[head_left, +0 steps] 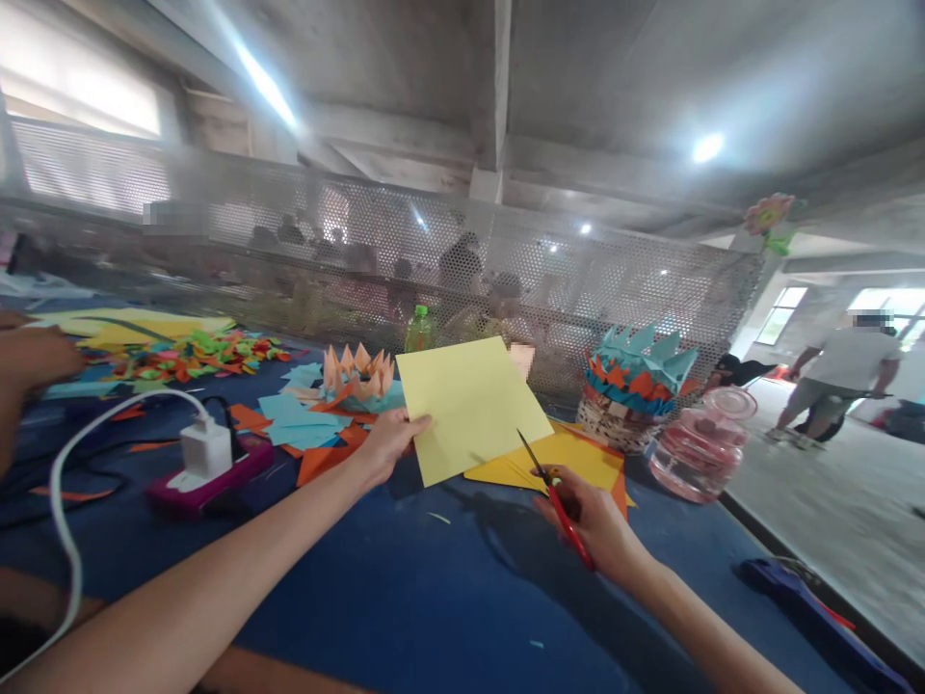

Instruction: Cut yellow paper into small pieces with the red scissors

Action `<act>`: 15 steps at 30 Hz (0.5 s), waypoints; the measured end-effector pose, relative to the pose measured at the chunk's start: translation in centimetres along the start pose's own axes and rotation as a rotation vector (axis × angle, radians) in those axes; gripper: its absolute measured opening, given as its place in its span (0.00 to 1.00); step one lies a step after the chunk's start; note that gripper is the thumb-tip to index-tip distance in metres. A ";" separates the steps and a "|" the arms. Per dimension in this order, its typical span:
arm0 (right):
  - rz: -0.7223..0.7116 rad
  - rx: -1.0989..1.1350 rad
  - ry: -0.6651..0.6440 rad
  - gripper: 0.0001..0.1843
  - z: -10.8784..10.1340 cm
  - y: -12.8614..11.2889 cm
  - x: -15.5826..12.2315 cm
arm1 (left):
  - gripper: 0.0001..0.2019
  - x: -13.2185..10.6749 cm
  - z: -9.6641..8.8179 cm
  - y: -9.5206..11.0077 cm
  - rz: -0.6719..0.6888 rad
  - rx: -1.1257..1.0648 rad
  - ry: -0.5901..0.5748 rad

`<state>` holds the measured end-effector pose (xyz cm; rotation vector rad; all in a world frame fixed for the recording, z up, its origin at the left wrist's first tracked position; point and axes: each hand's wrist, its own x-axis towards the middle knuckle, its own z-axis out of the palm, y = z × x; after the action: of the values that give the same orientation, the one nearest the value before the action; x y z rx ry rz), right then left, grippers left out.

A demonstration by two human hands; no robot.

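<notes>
My left hand (394, 439) pinches the left edge of a pale yellow sheet of paper (469, 405), which is held up above the blue table. My right hand (589, 511) is closed round the red handles of a pair of scissors (560, 511). The dark blades point up and to the left, near the sheet's lower right edge; whether they touch it I cannot tell. Under and behind the right hand lie deeper yellow sheets (589, 458) with orange paper beneath. A thin pale paper sliver (439, 519) rests on the table below the raised sheet.
Folded-paper pieces (359, 371) and blue sheets (300, 419) lie left. A paper-decorated basket (614, 419) and pink bottle (700, 448) stand right. A purple power strip (246, 467) with white charger (206, 448) and cable is at left. Another person's hand (43, 352) shows far left.
</notes>
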<state>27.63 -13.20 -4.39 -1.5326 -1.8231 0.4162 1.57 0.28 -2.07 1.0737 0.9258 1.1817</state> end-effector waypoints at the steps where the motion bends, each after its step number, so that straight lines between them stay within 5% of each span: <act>1: -0.002 0.007 -0.001 0.16 0.2 -0.4 0.3 | 0.13 0.1 -0.1 0.0 0.009 0.008 0.000; 9: 0.023 0.176 0.039 0.18 3.5 -5.0 3.0 | 0.14 0.5 -0.6 -0.1 0.062 0.062 0.018; 15: 0.248 0.563 -0.168 0.23 4.9 -6.6 0.9 | 0.12 0.7 -0.5 0.3 0.096 0.086 0.077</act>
<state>19.43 -13.06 -3.26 -1.3456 -1.4572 1.1020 1.07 1.05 -1.88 1.1589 1.0012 1.2789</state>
